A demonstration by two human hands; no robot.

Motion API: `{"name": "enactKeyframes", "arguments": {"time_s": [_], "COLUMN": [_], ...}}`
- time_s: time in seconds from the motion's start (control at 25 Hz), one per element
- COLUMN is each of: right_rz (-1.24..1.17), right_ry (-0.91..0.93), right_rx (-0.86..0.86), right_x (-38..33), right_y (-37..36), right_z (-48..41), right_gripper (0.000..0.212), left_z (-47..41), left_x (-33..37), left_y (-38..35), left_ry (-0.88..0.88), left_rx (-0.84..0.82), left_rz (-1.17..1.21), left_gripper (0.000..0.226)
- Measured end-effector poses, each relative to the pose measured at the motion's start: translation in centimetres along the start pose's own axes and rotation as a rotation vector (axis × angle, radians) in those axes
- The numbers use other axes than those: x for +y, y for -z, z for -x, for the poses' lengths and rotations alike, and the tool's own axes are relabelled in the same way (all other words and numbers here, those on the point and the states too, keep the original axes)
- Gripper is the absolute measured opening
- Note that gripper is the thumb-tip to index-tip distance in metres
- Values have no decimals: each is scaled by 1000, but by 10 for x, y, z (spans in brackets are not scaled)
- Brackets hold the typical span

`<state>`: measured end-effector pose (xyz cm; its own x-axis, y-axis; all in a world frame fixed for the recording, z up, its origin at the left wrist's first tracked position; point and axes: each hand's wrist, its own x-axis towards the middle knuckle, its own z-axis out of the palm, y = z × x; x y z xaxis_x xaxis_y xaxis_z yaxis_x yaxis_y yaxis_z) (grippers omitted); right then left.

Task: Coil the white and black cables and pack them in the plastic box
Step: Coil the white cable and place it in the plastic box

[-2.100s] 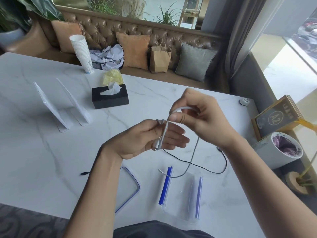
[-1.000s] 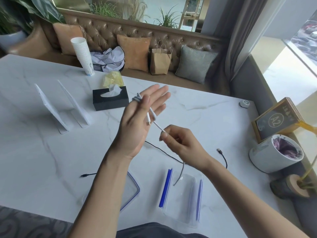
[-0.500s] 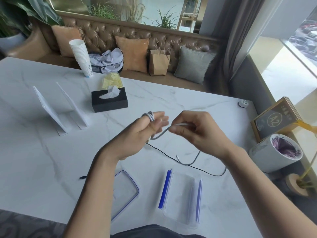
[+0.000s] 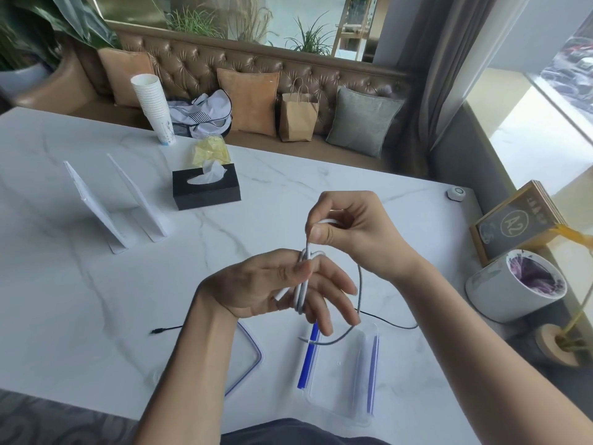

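Partly coiled white cable [image 4: 303, 285]

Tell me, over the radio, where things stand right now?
Left hand wrapped in white cable loops; right hand pinching the feed. Loose tail dangling over open plastic box. Black cable untouched on table. Nothing blocking.

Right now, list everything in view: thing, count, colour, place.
white cable: 1, white, wound on left hand
black cable: 1, black, on table behind box
plastic box: 1, clear with blue clips, table near edge
lid: 1, clear, blue rim, left of box
tissue box: 1, black, mid-table
paper cups: 1 stack, white, far edge
left hand: holds coil
right hand: pinches cable
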<state>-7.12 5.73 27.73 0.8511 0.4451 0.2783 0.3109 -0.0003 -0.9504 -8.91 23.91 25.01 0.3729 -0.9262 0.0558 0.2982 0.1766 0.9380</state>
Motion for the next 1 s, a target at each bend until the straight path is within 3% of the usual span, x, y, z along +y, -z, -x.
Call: {"name": "enactKeyframes", "arguments": {"time_s": [0.28,0.36,0.44,0.56,0.76,0.84,1.0], "right_rz": [-63,-34,25,61,199,246,438], "right_ry": [-89,-68,-107,-211,-305,-322,-278], "right_rx": [103,100,133,111,56,37,39], "right_x": [16,17,22,36,42,40,29], "right_y": [-19,-25,-32,-34,-24,-20,-7], "right_z": [0,3,7,14,28,31,31], "right_gripper": [18,9,16,34,25,22,18], "left_z": [-18,-23,-26,-28,-24,-20,-11], "left_x": [-5,-3,1,12,6,2,1], "left_y": [-10,-12,-13,-11,9,16,21], "left_ry": [-310,-438,-526,-541,-561,-488,-332], "left_rx": [-66,-19,132,490,875,950,943], "left_rz": [285,353,349,146,-184,-329,-475], "left_gripper": [30,29,32,38,42,44,45]}}
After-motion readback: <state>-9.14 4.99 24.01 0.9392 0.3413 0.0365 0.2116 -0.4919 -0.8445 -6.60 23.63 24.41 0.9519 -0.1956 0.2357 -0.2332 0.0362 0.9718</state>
